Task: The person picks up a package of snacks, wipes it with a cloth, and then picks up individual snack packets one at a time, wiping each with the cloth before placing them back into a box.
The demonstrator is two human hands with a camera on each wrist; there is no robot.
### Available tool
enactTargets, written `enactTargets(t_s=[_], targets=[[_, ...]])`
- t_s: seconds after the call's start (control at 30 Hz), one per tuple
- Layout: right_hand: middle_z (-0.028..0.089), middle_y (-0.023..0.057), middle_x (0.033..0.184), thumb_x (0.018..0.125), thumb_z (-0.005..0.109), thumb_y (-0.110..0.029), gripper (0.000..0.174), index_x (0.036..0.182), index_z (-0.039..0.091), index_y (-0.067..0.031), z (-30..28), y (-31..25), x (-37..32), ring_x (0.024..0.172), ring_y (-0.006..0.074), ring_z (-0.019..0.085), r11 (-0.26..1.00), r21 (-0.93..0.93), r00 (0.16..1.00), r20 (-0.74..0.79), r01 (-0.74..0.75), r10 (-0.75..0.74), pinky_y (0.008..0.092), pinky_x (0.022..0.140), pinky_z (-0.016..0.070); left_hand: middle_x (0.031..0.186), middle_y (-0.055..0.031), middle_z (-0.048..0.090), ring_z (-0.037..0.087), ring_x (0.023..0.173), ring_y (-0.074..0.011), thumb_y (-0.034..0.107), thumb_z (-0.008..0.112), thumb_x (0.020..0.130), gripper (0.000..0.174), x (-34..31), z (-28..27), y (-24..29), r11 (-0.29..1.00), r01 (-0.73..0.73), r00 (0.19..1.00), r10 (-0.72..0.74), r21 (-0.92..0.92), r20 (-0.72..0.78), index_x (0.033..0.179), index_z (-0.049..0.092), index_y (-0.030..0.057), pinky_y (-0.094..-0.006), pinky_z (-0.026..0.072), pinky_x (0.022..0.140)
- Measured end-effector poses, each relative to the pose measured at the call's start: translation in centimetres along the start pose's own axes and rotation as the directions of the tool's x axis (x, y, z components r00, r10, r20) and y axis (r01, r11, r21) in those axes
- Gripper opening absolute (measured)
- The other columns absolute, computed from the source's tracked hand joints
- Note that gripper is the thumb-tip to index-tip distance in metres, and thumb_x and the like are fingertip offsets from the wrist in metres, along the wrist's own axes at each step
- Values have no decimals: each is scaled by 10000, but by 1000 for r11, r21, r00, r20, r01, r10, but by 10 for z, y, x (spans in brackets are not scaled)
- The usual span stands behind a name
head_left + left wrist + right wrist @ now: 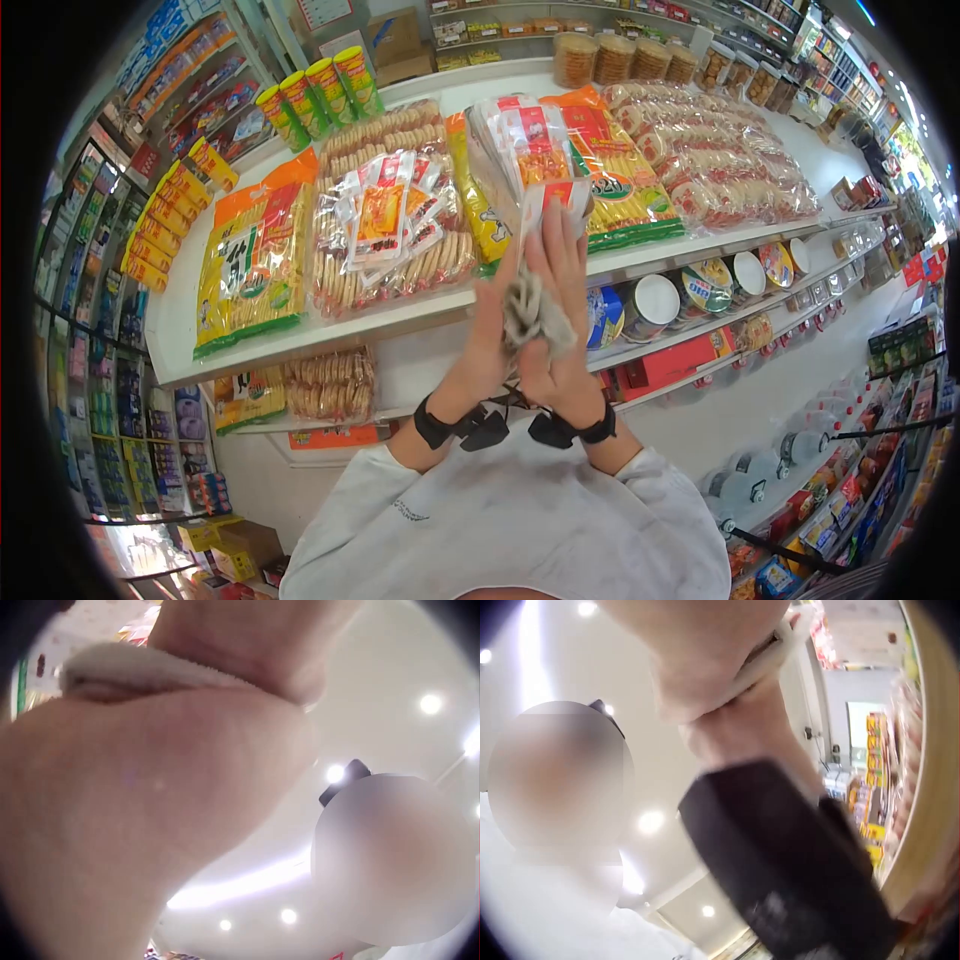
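Both hands are together in front of the counter in the head view, a crumpled grey cloth [538, 312] bunched between their palms. The right hand [568, 290] has its fingers stretched away from the body and its bent thumb on the cloth. Facing it, the left hand [485, 335] lies along the cloth's other side, its fingers mostly hidden. A red-and-white packet [560, 190] shows at the fingertips, partly covered by them. The wrist views catch the pale cloth [142, 667] squeezed between the hands.
On the white counter [400, 325] lie packets on bagged biscuits [395, 255], a stack of similar packets [520, 130] and noodle bags [255, 260]. Tubs [655, 300] fill the shelf below. Green cans [320, 90] and biscuit jars [612, 60] line the back.
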State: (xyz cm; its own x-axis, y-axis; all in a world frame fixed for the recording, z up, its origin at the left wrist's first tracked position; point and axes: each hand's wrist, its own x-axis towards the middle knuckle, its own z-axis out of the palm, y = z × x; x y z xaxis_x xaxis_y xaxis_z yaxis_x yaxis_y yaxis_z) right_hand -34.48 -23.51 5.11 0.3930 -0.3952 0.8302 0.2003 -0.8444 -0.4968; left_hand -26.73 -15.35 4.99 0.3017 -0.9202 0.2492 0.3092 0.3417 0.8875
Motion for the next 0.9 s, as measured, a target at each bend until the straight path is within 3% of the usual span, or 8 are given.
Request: enactTargets(t_s=[0.17, 0.3, 0.37, 0.5, 0.57, 0.73, 0.8, 0.9], targets=[[405, 255, 1503, 984, 439, -390, 625, 1458, 430, 17, -18, 8, 28, 1427, 388, 350, 990, -102, 983, 164, 95, -78, 501, 1186, 181, 1499, -85, 394, 442, 1321, -165, 492, 445, 1023, 719, -9, -17, -7, 967, 16, 995, -40, 253, 89, 1536, 232, 36, -330, 392, 1066], [505, 156, 1425, 1031, 323, -518, 666, 1384, 489, 22, -8, 25, 10, 1349, 292, 461, 847, 408, 915, -62, -342, 399, 425, 1119, 335, 1363, -135, 527, 515, 1202, -178, 115, 645, 952, 458, -3, 0, 30, 762, -238, 969, 149, 602, 195, 1359, 490, -28, -326, 444, 991], [548, 121, 1372, 1038, 307, -536, 664, 1343, 518, 15, -11, 37, -20, 1282, 249, 529, 441, 749, 693, 34, -495, 720, 389, 1059, 413, 1347, -143, 538, 553, 1168, -195, 115, 687, 924, 493, -10, -3, 23, 790, -128, 985, 170, 599, -13, 1358, 501, -24, -332, 462, 977], [610, 89, 1270, 1040, 468, -284, 417, 1322, 525, 18, -6, 9, -47, 1145, 158, 597, 532, 715, 799, 63, -454, 598, 318, 958, 479, 1437, -158, 466, 503, 1247, -154, 88, 737, 880, 618, 1, -11, 14, 946, -42, 933, 152, 321, -325, 1423, 452, 5, -287, 488, 945], [629, 81, 1232, 1008, 550, -118, 354, 1328, 515, 30, -7, -16, -39, 1099, 132, 605, 750, 467, 872, 107, -468, 478, 292, 926, 491, 1434, -173, 469, 506, 1259, -175, 71, 738, 872, 652, 17, -14, 10, 850, -219, 881, 383, 479, -276, 1441, 428, 3, -318, 475, 982], [606, 116, 1279, 923, 583, 33, 424, 1337, 502, 77, 2, 1, -48, 1153, 157, 573, 703, 475, 810, 38, -530, 585, 310, 952, 481, 1452, -191, 463, 461, 1336, -270, 132, 709, 904, 749, 28, -23, 9, 227, -287, 796, 597, 931, 100, 1516, 299, -3, -406, 353, 1120], [540, 172, 1377, 911, 588, 13, 472, 1366, 486, 79, 7, -2, -46, 1270, 228, 510, 771, 436, 868, 49, -464, 494, 353, 1035, 415, 1494, -188, 420, 417, 1373, -279, 270, 586, 980, 679, 28, -17, 0, 652, -402, 867, 496, 643, 39, 1518, 285, -15, -400, 298, 1155], [327, 251, 1555, 849, 661, -68, 600, 1409, 478, 46, 16, -22, -37, 1466, 400, 274, 950, 209, 972, 88, -232, 218, 454, 1180, 210, 1503, -188, 409, 432, 1366, -287, 552, 324, 1009, 767, 7, -20, -7, 978, -142, 963, 172, 150, -209, 1511, 290, -27, -397, 336, 1142]])
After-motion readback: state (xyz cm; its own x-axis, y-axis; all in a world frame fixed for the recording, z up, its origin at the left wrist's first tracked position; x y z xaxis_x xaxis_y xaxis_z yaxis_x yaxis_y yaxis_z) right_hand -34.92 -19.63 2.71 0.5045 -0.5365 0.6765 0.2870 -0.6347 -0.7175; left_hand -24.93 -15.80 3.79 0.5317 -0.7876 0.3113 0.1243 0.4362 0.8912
